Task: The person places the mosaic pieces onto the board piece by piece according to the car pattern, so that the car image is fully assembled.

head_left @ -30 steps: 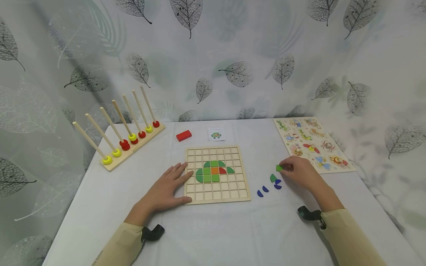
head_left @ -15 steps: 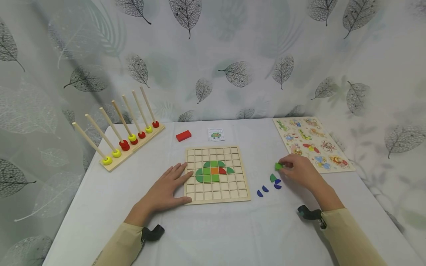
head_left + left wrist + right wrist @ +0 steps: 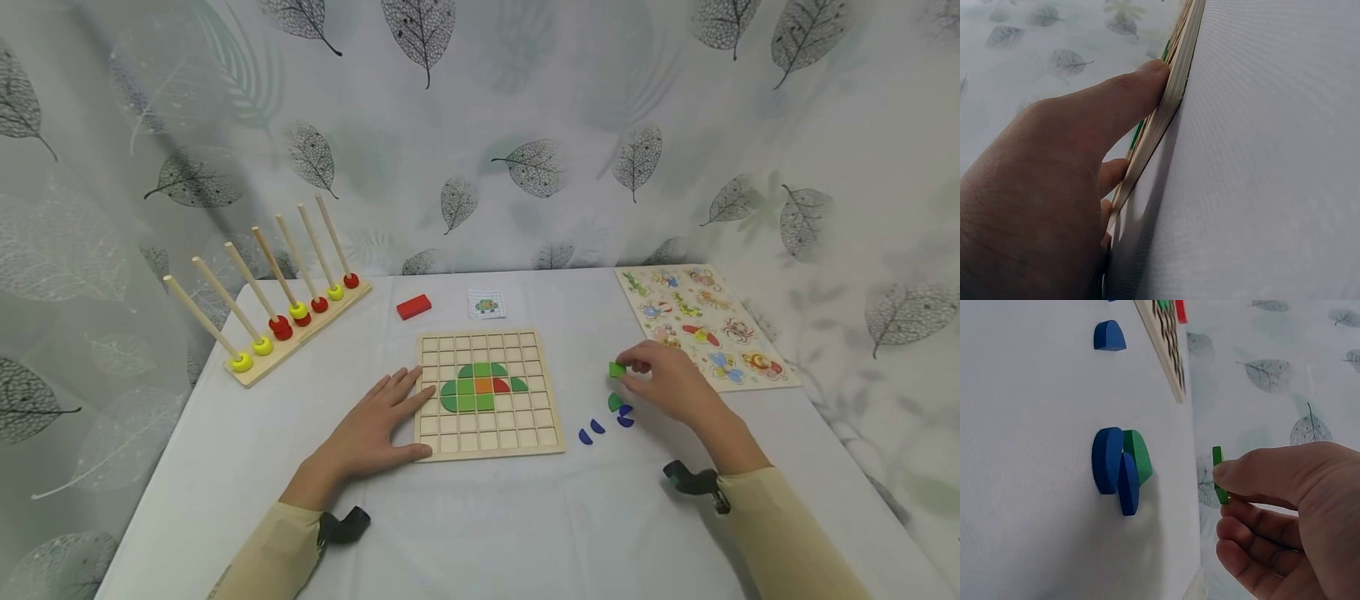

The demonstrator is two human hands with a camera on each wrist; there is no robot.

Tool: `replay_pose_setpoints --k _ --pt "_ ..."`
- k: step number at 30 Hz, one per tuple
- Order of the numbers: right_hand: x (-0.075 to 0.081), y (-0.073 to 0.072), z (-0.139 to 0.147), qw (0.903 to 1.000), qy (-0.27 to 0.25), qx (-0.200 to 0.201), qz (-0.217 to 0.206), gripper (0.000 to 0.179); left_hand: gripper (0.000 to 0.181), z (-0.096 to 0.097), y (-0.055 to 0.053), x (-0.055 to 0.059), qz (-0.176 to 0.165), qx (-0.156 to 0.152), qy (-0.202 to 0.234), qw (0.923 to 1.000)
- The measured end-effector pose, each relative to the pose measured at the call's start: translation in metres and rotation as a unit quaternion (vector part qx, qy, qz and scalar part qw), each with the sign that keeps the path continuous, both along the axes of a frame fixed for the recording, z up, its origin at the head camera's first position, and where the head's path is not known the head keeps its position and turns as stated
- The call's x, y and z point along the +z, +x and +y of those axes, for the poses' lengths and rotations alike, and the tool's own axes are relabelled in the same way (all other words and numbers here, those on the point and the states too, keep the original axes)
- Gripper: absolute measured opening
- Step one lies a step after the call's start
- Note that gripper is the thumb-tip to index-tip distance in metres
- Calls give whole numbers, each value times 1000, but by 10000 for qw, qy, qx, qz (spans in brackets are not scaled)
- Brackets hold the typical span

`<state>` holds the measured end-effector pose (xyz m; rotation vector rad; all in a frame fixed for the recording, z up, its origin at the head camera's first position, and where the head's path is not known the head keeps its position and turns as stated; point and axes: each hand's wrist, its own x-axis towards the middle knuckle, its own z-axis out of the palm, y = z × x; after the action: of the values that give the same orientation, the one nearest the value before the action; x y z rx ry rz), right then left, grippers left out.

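Between thumb and fingers my right hand pinches a light green square tile, raised off the table in the right wrist view. Just below it lie a dark green quarter-round tile and several blue half-round tiles. With fingers spread, my left hand rests against the left edge of the wooden grid board; the left wrist view shows its thumb touching the rim. Green tiles, an orange tile and a red tile sit in the board's middle cells.
Behind the board lie a small pattern card and a red block. A peg stand with red and yellow beads is at the back left. An insect picture board lies beyond my right hand.
My right hand has moved slightly left and away from me, carrying the green square tile toward the grid board. The left hand has stayed put.
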<state>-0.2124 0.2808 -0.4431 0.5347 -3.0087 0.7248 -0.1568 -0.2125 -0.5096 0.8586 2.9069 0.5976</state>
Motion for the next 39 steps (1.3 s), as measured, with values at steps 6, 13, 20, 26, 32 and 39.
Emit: replay_pose_setpoints --k 6,13,20,26,32,39 --pt "5 -1 -10 9997 85 149 186 25 95 1 1 1 -23 11 11 10000" --pt "11 0 -23 9997 82 175 169 25 95 1 1 1 -22 19 22 10000" --pt "13 0 -34 9993 102 260 251 25 96 1 0 -1 -5 0 9 10000" --pt "15 1 -47 9989 17 406 238 24 95 0 0 -2 31 -8 39 10000" --pt "16 2 -59 9970 -38 665 390 22 96 0 0 -1 59 -24 65 10000" --pt "17 2 -74 9954 32 875 392 22 95 0 0 0 55 -12 61 10000"
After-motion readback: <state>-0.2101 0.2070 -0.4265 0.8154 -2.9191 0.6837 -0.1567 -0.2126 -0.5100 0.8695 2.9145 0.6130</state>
